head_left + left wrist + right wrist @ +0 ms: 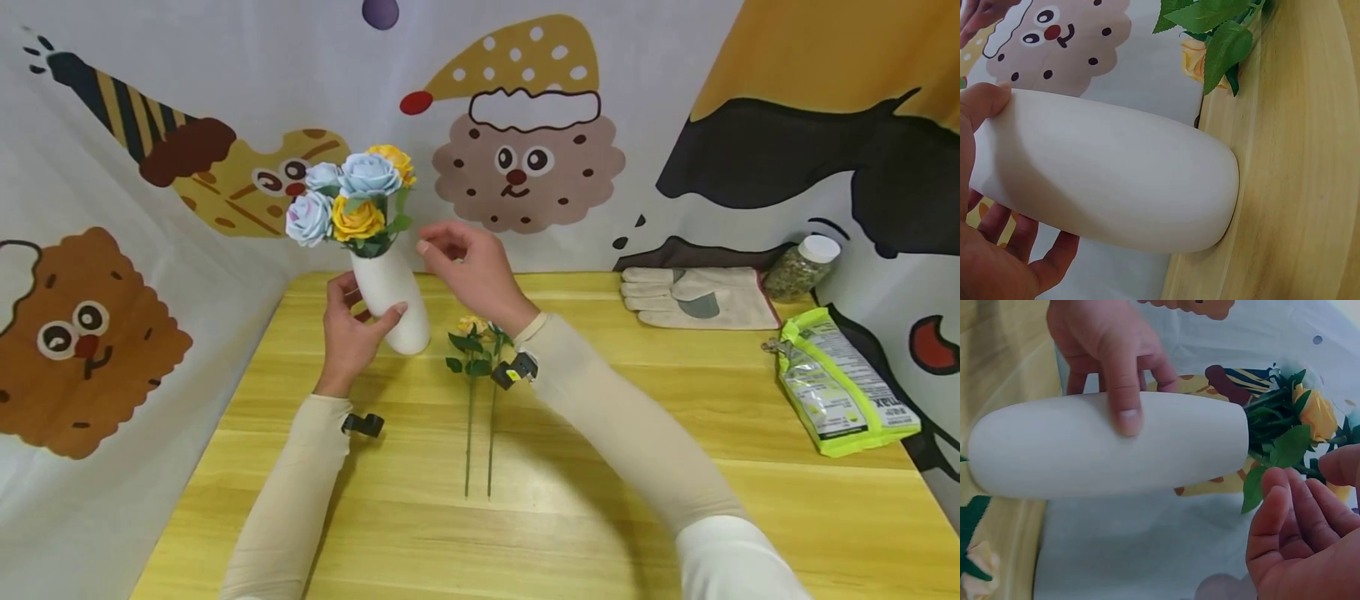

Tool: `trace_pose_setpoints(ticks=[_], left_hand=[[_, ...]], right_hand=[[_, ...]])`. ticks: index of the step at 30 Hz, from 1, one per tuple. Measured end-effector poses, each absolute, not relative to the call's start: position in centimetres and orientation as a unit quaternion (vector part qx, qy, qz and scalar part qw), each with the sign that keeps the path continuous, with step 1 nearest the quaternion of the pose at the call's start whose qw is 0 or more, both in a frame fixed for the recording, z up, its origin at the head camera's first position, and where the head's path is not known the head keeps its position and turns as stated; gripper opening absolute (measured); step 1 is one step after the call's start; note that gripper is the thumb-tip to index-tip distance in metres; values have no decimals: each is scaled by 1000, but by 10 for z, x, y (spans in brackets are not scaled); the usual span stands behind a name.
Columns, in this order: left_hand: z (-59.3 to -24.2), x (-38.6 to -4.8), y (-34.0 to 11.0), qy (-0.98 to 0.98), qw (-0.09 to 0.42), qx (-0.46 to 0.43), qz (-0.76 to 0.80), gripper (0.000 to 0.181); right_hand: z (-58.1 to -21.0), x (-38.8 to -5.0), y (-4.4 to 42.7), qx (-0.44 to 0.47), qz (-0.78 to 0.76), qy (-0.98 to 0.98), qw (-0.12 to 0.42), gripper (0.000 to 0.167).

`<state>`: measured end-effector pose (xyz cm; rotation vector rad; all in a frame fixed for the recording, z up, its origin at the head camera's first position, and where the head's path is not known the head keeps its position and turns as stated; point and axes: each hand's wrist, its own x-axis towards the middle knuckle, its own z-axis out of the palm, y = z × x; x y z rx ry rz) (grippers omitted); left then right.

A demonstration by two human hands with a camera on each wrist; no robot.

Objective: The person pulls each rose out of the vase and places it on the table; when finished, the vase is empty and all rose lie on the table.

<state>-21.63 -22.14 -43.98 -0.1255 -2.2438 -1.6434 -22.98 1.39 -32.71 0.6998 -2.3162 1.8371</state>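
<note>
A white vase stands on the table, holding blue roses and yellow roses. My left hand grips its side, the thumb across the front and the fingers behind; the left wrist view shows this hand round the vase. Just right of the vase's mouth is my right hand, holding nothing, its fingers loosely bent. In the right wrist view that hand is close to a green leaf by the vase's mouth.
Two stemmed flowers lie on the table, right of the vase, partly under my right wrist. At the back right are work gloves, a jar with a white lid and a green-edged bag. A printed cloth hangs behind.
</note>
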Motion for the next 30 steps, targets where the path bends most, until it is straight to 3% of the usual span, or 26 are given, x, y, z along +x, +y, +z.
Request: trace_pose_setpoints(ticks=[10, 23, 30], left_hand=[[-439, -216, -221, -791, 182, -47, -582, 79], [-441, -218, -222, -792, 183, -47, -580, 79], [-441, -218, -221, -794, 180, -43, -579, 80]], right_hand=[[-304, -247, -15, 237, 613, -751, 62, 30], [-300, -258, -33, 200, 615, -762, 31, 29], [-298, -258, -33, 177, 630, -754, 52, 28]])
